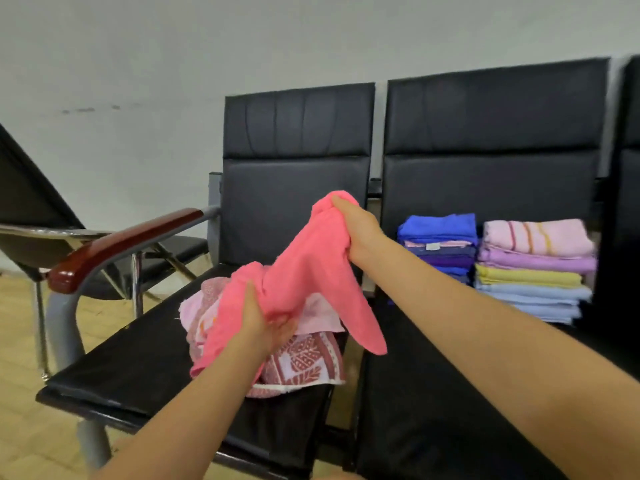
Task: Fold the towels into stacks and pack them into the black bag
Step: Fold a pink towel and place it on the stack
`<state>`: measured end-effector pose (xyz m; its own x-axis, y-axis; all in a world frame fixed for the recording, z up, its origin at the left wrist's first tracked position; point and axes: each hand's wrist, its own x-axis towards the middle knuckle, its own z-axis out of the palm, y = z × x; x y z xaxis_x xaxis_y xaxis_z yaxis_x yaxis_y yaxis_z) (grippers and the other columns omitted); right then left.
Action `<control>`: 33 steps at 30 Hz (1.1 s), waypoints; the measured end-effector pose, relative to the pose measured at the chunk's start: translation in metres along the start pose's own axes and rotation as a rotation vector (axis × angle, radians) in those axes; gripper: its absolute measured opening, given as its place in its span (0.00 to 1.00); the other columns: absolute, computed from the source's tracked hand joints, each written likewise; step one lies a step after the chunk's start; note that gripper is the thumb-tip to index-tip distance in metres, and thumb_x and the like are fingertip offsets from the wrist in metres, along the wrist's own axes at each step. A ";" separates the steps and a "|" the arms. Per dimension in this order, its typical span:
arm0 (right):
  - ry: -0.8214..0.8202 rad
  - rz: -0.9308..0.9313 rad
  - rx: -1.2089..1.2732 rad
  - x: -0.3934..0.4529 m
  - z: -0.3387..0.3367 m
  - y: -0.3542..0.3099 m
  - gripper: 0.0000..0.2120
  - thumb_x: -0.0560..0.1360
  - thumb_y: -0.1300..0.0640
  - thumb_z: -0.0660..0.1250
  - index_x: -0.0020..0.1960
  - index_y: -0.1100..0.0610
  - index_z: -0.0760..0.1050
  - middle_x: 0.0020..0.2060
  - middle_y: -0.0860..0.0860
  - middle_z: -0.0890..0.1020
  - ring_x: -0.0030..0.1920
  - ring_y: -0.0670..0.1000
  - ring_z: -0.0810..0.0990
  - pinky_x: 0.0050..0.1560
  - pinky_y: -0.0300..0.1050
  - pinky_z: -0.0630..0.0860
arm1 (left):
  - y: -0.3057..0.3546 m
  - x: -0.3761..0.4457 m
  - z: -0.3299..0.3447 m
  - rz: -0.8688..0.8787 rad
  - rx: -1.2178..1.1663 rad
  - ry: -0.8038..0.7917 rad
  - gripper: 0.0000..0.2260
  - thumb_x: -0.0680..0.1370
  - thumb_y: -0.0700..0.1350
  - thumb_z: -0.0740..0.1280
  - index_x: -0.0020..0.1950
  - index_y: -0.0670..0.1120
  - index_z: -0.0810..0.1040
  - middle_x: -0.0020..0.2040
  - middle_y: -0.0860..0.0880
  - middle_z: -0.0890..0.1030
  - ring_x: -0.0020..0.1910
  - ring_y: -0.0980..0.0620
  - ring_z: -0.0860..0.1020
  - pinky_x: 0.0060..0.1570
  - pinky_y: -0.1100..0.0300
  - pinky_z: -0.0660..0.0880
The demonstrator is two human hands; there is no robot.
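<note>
Two folded stacks [498,265] done on right seat. Pink towel [304,271] unfolded, pinched by left hand [266,323], gripped in right hand [360,230] above unfolded pile [304,362]. Bag unseen; packing pending.

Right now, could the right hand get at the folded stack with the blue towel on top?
Probably not yet: the right hand grips the coral pink towel, though nothing blocks the blue-topped stack beside it.

Both hands [360,233] grip a pink towel [304,268], seemingly unfolded.
</note>
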<state>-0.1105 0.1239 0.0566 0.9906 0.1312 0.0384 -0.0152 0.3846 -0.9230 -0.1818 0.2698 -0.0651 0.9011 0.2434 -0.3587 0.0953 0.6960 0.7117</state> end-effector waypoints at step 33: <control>-0.026 0.263 -1.543 -0.106 -0.382 0.035 0.30 0.74 0.33 0.60 0.26 0.56 0.65 0.24 0.51 0.69 0.30 0.52 0.69 0.34 0.47 0.66 | -0.185 0.009 0.154 0.313 1.683 -0.492 0.16 0.79 0.51 0.65 0.38 0.41 0.79 0.32 0.47 0.73 0.32 0.53 0.68 0.32 0.59 0.64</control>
<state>-0.1646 -0.2255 -0.1264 0.9799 0.0628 -0.1893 -0.0162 -0.9210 -0.3893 -0.1259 0.0393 -0.1071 0.9698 -0.2062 -0.1299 -0.0844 -0.7841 0.6148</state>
